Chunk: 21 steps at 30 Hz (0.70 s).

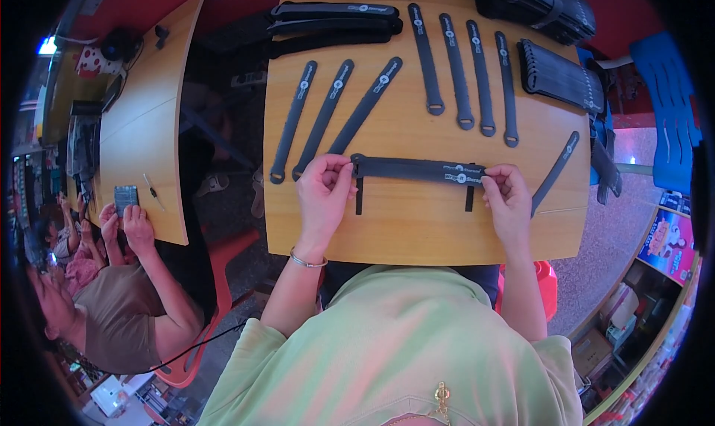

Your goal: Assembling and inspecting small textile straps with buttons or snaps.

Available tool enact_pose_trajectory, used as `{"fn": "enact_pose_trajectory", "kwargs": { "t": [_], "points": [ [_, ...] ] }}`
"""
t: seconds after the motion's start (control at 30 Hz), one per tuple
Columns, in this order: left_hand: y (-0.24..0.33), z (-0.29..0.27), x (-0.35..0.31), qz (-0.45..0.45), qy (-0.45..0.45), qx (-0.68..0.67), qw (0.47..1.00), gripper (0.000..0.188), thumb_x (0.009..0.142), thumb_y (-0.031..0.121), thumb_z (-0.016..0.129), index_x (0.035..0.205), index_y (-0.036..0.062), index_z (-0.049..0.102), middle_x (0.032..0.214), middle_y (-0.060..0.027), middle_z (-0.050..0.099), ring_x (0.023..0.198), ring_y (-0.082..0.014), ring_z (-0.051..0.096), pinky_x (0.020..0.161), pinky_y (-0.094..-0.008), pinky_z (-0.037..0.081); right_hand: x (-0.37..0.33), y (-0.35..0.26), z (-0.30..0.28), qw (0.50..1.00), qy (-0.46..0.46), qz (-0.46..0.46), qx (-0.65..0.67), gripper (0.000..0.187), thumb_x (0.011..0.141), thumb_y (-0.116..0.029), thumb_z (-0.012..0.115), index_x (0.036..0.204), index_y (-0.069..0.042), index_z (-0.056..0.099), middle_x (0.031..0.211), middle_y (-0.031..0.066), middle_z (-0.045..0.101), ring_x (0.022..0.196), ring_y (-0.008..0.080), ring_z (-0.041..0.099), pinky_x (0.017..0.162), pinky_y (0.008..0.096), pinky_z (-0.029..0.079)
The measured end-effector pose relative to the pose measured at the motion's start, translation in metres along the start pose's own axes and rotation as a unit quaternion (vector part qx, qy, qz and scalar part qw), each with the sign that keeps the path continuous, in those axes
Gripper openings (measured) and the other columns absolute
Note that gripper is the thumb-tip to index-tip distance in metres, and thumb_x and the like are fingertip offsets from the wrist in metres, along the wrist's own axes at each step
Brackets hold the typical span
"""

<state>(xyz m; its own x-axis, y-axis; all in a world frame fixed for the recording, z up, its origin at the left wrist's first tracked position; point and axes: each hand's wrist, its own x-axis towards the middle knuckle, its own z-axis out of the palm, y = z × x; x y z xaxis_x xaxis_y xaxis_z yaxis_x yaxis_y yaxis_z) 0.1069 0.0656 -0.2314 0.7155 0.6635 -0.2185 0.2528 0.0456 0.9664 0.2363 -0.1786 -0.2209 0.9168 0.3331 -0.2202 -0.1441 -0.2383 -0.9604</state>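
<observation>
A flat black strap (410, 170) with white print is stretched level between my hands, just above the near part of the table. It looks doubled or stacked, since a second printed edge shows behind the first. My left hand (328, 191) pinches its left end, beside the slotted tip. At its right end, my right hand (505, 191) grips it between thumb and fingers. Two thin black strips, a left one (359, 196) and a right one (469, 198), stick out below the strap. Just right of my right hand, a single strap (557, 169) lies slanted on the wood.
Three straps (322, 117) lie slanted at the left of the wooden table (417, 236); several more (454, 76) lie farther right. Stacked straps (335, 27) are at the back left, bundled ones (560, 76) at the back right. A co-worker (134, 307) sits at another table (145, 121).
</observation>
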Motion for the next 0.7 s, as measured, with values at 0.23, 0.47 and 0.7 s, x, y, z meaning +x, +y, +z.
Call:
{"fn": "enact_pose_trajectory", "kwargs": {
  "t": [0.23,0.47,0.7],
  "points": [
    [0.0002,0.0007,-0.0008,-0.005,0.009,0.019,1.000,0.008,0.086,0.000,0.059,0.093,-0.0025,0.058,0.074,-0.0033,0.060,0.056,-0.0061,0.058,0.049,-0.0177,0.047,0.0012,0.0013,0.0010,1.000,0.002,0.005,-0.009,0.012,0.085,-0.002,0.062,0.094,-0.003,0.055,0.077,-0.0010,0.057,0.063,0.0034,0.052,0.053,0.0167,0.042],
    [-0.0020,0.0008,-0.0001,0.005,0.004,0.016,1.000,0.008,0.086,0.000,0.058,0.094,-0.0023,0.057,0.075,-0.0036,0.060,0.055,-0.0064,0.058,0.049,-0.0178,0.047,0.0015,-0.0001,0.0033,0.999,0.019,0.000,-0.049,0.013,0.083,-0.002,0.064,0.092,-0.002,0.055,0.075,0.0001,0.057,0.060,0.0038,0.053,0.051,0.0170,0.043],
    [-0.0022,0.0007,-0.0004,0.008,0.004,0.020,1.000,0.008,0.087,0.000,0.058,0.094,-0.0023,0.057,0.073,-0.0033,0.060,0.055,-0.0060,0.058,0.049,-0.0176,0.047,0.0030,-0.0015,0.0058,0.997,0.030,-0.003,-0.074,0.014,0.083,-0.002,0.065,0.092,0.000,0.054,0.074,0.0016,0.057,0.060,0.0045,0.054,0.049,0.0185,0.045]
  ]
}}
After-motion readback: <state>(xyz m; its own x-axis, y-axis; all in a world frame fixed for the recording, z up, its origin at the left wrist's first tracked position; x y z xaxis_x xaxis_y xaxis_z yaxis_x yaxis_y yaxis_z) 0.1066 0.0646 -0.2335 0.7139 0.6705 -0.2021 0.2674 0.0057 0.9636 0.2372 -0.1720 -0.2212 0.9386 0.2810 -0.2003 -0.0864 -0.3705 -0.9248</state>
